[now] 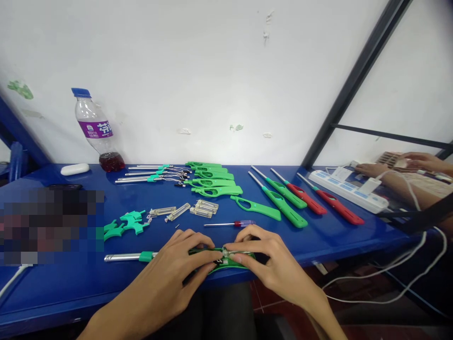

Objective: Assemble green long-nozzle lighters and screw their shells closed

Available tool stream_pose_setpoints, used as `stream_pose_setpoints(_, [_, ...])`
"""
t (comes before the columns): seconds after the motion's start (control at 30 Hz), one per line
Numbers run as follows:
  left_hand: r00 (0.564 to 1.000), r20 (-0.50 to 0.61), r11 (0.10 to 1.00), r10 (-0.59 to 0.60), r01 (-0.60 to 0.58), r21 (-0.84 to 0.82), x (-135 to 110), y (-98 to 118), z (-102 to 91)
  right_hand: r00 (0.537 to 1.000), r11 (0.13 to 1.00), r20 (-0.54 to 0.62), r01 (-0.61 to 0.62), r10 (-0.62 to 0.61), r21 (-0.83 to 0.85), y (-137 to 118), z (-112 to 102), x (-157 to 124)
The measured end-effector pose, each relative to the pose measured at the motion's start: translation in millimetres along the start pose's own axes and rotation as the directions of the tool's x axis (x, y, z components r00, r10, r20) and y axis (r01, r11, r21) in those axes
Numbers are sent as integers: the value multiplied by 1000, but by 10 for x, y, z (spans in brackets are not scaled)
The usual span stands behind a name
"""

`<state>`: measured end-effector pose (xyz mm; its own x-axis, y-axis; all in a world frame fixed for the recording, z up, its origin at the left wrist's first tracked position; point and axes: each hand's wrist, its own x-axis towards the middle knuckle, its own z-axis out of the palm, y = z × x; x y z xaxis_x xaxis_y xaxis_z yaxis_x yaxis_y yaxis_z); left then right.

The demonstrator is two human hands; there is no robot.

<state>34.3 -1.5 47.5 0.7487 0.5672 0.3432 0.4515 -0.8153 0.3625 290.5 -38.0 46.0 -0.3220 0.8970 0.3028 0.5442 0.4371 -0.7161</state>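
Observation:
At the table's front edge lies a gas lighter's opened green casing half, its inner parts showing. From its left end runs a metal tube with a teal collar. My left hand is closed over the casing, its fingertips by a small black part. My right hand pinches a clear fuel tank at the casing; fingers partly hide it. Beyond my hands is a screwdriver. An empty green casing half lies behind it.
Several fuel tanks, teal triggers, metal tubes with wires and green casings are spread behind. Green lighters and red lighters lie right, near a power strip. A bottle stands back left; another person's arm is right.

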Motion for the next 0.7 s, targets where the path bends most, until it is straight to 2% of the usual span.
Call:
stream_pose_setpoints(0.5, [992, -84, 995, 97, -100, -30, 25, -9, 7, 1000, 1000, 17, -3, 3, -14, -53, -24, 1])
stream_pose_setpoints(0.7, [994, -61, 995, 92, -94, -25, 10, -20, 5, 1000, 999, 21, -13, 13, -29, -2, 29, -18])
